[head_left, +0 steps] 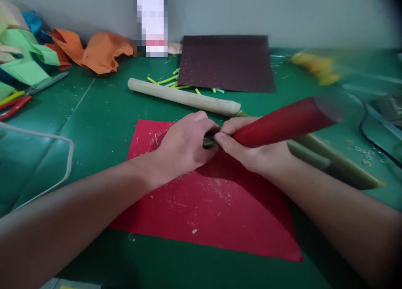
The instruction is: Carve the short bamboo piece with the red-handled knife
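My left hand [184, 142] is closed around a small greenish piece [210, 141] that looks like bamboo, mostly hidden by the fingers. Close against it, my right hand [251, 153] grips a tool with a thick red handle [282, 121]; its working end is out of sight at the left fingers, so I cannot tell its exact kind. The handle slants up to the right, its far end blurred. Both hands are over a red sheet [201, 222] strewn with pale shavings and crumbs. Green bamboo lengths [339, 161] lie behind my right forearm.
A pale bamboo stick [185, 97] lies beyond my hands, before a dark brown sheet [226, 63] with yellow-green pieces at its edge. To the left are orange cloth [106, 50], green strips [25, 57], red-handled pliers or scissors [15, 107] and a white cord [70, 155].
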`<state>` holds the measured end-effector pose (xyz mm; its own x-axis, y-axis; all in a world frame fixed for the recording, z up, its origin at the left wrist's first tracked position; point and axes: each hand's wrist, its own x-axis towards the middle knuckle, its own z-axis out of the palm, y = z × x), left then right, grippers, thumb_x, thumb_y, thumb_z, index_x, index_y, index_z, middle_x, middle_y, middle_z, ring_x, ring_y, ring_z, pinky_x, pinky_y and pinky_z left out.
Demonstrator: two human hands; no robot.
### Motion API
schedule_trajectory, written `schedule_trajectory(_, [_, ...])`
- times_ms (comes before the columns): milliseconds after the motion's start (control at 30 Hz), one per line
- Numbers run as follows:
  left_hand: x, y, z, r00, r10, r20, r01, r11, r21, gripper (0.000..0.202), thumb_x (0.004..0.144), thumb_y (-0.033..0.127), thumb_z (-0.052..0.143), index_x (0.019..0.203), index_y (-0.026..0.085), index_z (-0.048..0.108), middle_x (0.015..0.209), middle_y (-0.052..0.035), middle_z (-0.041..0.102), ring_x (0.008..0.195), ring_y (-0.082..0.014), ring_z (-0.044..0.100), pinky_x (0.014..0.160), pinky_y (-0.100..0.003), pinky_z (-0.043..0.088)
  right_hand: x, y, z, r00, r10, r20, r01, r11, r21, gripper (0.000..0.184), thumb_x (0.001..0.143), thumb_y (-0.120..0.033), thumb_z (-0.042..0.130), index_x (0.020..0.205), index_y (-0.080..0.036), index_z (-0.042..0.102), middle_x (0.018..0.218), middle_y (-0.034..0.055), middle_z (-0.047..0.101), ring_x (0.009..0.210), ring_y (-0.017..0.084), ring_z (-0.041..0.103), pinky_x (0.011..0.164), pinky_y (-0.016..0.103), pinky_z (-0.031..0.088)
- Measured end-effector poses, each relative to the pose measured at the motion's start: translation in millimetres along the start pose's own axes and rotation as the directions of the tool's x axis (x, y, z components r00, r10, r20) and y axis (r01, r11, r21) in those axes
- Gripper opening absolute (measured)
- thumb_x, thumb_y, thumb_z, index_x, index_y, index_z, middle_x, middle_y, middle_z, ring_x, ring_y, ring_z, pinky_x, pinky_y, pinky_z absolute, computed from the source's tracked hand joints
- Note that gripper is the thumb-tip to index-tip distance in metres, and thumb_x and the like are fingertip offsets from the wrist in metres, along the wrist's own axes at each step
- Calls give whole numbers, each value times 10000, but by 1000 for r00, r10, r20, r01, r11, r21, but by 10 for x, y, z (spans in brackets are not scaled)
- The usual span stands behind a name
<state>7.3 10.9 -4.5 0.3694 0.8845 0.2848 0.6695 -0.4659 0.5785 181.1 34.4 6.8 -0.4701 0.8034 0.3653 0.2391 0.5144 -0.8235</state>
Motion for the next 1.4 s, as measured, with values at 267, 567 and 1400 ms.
schedule_trajectory(267, [7, -2, 31, 1000, -24, -20, 25, 998, 51, 106, 833, 278, 645, 812, 176, 626, 809, -27, 570, 697, -152, 499, 562, -307, 321, 33, 39, -21, 993, 66, -103, -59, 996, 68, 270, 803, -214, 661, 554, -227, 556, 557, -20, 530, 528, 121, 464, 542, 304, 415])
schedule_trajectory(567, [1, -8, 16, 1000, -6, -17, 6, 1000, -2, 76, 832, 253, 638, 831, 177, 641, 812, -24, 576, 715, -154, 503, 574, -305, 326, 15, -7, -64, 998, -6, 66, 6, 1000, 0, 281, 821, -189, 667, 584, -230, 522, 568, -33, 525, 519, 111, 480, 521, 281, 419])
schedule_trajectory(1400, [13, -6, 22, 1000, 0, -7, 0, 1000, -19, 63, 822, 219, 647, 796, 171, 614, 782, -19, 550, 709, -153, 488, 583, -305, 330, 28, -19, -59, 995, 27, 92, -23, 999, -44, 265, 814, -183, 644, 578, -229, 532, 566, -30, 525, 527, 118, 480, 544, 290, 432])
